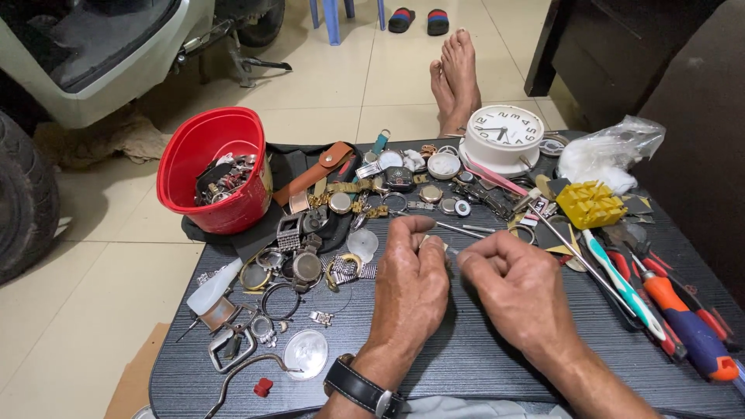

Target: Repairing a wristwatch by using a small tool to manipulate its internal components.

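Watch-repair work on a low dark table (pixel 481 365), head view. The left hand (pixel 410 283) and right hand (pixel 518 291) meet near the table's middle, both curled with fingertips pinched. Between them sits a very small pale part (pixel 434 242), gripped at the left hand's thumb and forefinger. The right hand's fingertips close on what looks like a fine pin or wire (pixel 452 250) aimed at that part; it is too small to identify with certainty. A dark-strapped wristwatch (pixel 363 388) sits on the left wrist.

Technique: work this fine is judged to go best with both wrists resting on the table, the part held low over the surface so a slip drops it a short way, and pressure kept light and in line with the pin.

Materials: the table top is matt, dark, with a fine ribbed grain. To the left stands a glossy red plastic bucket (pixel 198 151) filled with tangled metal watch pieces. Spread before the hands are round watch cases and metal bracelets (pixel 310 264) in steel and gilt, a tan leather strap (pixel 322 167), and clear domed watch glasses (pixel 305 354). A round white alarm clock (pixel 504 136) lies at the far edge, beside a crumpled clear plastic bag (pixel 613 151) and a yellow ridged plastic block (pixel 590 203). To the right lie a white and teal toothbrush (pixel 621 283) and a screwdriver with orange and blue handle (pixel 687 330).
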